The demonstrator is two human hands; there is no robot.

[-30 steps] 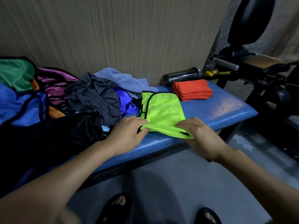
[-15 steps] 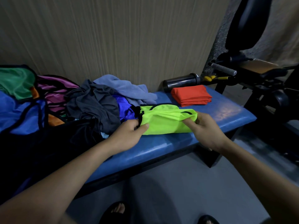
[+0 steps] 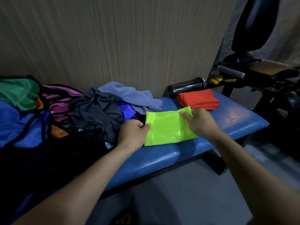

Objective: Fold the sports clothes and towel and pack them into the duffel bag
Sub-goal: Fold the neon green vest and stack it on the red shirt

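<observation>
On the blue bench (image 3: 170, 159), left hand (image 3: 132, 135) fingers (image 3: 146, 126) pinching the near-left edge of the lime-green garment (image 3: 165, 127), right hand (image 3: 200, 123) fingers pinching its far-right corner. Best to keep both edges taut, lay the fold square, press flat. Beside it, folded orange garment (image 3: 198, 99); left, unfolded pile with grey shirt (image 3: 95, 111) and pale blue towel (image 3: 129, 95). Black duffel bag (image 3: 48, 156) probably at near left.

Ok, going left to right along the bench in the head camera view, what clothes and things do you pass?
Green garment → purple garment → dark grey garment → left hand → neon green garment → right hand → bare end of the blue bench.
</observation>
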